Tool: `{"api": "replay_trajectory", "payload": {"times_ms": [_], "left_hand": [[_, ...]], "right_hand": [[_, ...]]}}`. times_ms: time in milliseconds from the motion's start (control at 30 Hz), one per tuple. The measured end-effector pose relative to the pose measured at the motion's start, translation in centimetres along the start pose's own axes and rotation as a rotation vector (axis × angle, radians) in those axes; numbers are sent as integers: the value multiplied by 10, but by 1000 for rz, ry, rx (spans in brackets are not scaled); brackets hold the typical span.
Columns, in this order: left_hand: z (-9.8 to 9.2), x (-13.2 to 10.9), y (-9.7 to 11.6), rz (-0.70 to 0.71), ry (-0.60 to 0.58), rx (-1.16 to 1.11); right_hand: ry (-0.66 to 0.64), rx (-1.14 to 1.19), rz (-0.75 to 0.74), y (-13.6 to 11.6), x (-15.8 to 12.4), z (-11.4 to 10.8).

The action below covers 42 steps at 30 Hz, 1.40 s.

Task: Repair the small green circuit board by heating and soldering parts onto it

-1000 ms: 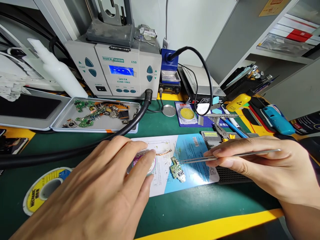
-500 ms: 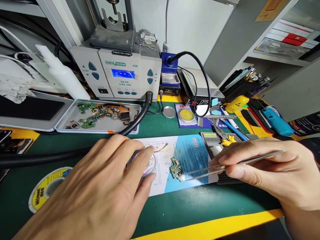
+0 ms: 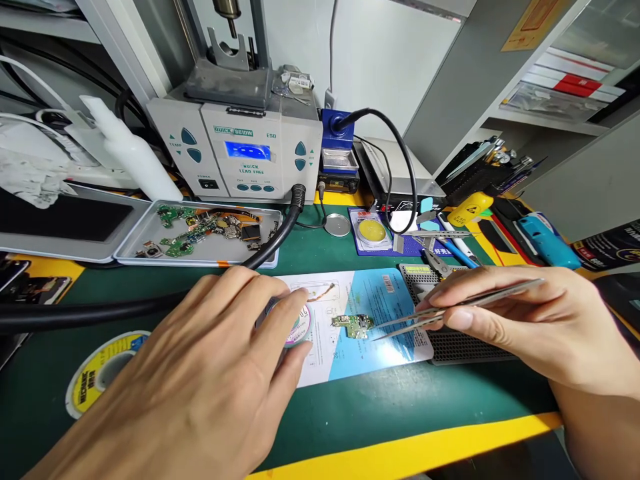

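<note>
Circuit board (image 3: 356,325), small, green: on a blue-and-white card (image 3: 390,353), its right end at the tips of tweezers (image 3: 505,291), prongs apart. Right hand (image 3: 530,327): fingers closed on the tweezers. Left hand (image 3: 220,360): fingers gripping a round reel (image 3: 300,327); copper braid (image 3: 323,295) beside it. Tabletop (image 3: 350,420), green: beneath the card. Yellow-labelled spool (image 3: 83,393): left of the left hand. Tray (image 3: 170,262) of loose parts: farther back.

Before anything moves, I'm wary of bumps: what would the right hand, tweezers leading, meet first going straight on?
Tweezers leading, the right hand would probably meet the green circuit board first; depth there is unclear.
</note>
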<state>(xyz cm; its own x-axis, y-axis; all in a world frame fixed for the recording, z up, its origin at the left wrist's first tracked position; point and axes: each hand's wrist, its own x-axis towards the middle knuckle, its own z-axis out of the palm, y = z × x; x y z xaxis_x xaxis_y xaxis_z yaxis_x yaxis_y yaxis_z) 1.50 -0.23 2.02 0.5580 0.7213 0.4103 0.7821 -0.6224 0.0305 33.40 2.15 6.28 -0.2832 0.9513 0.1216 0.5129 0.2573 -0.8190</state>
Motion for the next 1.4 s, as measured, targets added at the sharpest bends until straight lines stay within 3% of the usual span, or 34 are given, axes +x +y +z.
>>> {"api": "replay_trajectory", "payload": {"times_ms": [200,600,967,1200,1300,1400], "left_hand": [[-3,5,-1,-3,-18,-25],[3,7,-7,-9,-76,-20],[2,6,-11,-26,-63,-12],[-1,10,-8,-2,-66,1],[0,11,-6,-12,-41,-5],[0,12,-5,-23,-49,10]], "right_hand": [[165,18,-53,-3,1,11],[157,219,-193,9,6,34],[181,241,-303,14,8,46],[188,323,-243,-1,16,46],[191,129,-328,-22,20,39],[95,-91,-512,-39,28,39]]}}
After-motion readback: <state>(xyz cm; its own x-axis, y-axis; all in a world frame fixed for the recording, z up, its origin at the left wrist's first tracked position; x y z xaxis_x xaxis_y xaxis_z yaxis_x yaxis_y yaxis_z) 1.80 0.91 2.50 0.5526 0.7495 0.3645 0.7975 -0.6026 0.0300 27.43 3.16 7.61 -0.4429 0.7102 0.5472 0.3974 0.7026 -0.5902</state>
